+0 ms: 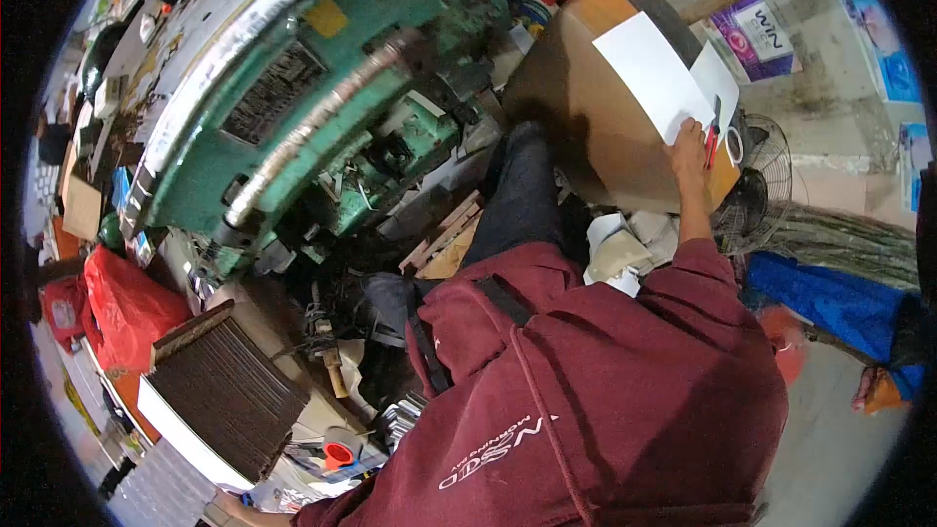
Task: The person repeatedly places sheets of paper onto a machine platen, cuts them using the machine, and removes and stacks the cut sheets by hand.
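My right hand (689, 151) is at the lower end of a white paper sheet (649, 68), its bent fingers closed on the edge. The sheet lies on top of a brown box (576, 88). Just beside this hand are a red-handled cutting tool (712, 146), of a kind I cannot make out, and a roll of tape (734, 144). A smaller white sheet (717, 83) lies behind them. My left hand (232, 507) shows only in part at the bottom left, close to a stack of dark brown sheets (229, 385) with a white side. Its fingers are mostly hidden.
A green machine (293, 107) with a long metal bar (312, 127) stands ahead on the left. A black fan (761, 181) is right of the box. Red plastic bags (132, 307) lie at left. Crumpled paper (620, 252) and a wooden-handled tool (335, 371) are near my legs.
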A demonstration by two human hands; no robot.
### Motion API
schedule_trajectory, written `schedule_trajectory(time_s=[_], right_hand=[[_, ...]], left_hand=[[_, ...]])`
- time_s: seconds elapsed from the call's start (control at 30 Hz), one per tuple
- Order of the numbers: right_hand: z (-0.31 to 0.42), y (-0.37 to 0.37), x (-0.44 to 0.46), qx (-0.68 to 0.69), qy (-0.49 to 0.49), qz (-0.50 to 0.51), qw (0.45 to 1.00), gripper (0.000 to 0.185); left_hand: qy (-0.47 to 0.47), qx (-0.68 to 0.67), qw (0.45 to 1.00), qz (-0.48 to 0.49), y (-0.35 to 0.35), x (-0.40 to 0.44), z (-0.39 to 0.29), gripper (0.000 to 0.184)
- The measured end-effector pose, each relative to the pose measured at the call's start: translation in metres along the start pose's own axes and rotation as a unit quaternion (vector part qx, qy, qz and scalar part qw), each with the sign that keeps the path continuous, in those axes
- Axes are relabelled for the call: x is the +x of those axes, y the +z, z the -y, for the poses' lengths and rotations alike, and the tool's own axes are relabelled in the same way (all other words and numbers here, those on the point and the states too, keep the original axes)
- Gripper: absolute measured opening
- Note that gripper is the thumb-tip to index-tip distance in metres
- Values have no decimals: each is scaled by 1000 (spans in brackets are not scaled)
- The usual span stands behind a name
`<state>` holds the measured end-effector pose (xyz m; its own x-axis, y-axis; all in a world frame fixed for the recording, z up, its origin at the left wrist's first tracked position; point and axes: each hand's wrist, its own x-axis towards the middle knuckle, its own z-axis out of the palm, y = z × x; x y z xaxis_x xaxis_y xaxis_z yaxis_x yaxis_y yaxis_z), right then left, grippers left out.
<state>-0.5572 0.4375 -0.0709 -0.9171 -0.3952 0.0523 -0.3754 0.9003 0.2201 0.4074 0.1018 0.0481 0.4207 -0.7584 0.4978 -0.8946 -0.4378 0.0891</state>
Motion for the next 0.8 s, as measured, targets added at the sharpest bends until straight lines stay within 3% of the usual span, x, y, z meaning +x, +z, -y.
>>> schedule_trajectory(time_s=[0.07,0.23,0.37,0.5,0.6,0.7,0.73,0.8], right_hand=[[-10,7,1,0,-30,-14,999,73],[-48,4,21,154,-68,12,986,54],[-57,5,28,167,-85,41,981,61],[-52,-6,14,260,-57,79,961,56],[-53,-8,8,302,-45,81,949,51],[-55,-10,9,313,-29,100,944,45],[-53,-16,8,293,-34,99,950,43],[-50,-22,9,262,-53,92,959,39]], left_hand=[[3,6,1000,-10,-4,3,-4,76],[17,16,998,-52,-17,19,-8,79],[28,22,993,-112,-37,49,-10,81],[61,13,973,-220,-69,106,-28,84],[155,-27,937,-311,-89,143,-82,87],[392,-42,840,-374,-109,125,-191,62],[382,24,853,-354,-118,112,-226,58],[381,-74,868,-308,-118,89,-294,65]])
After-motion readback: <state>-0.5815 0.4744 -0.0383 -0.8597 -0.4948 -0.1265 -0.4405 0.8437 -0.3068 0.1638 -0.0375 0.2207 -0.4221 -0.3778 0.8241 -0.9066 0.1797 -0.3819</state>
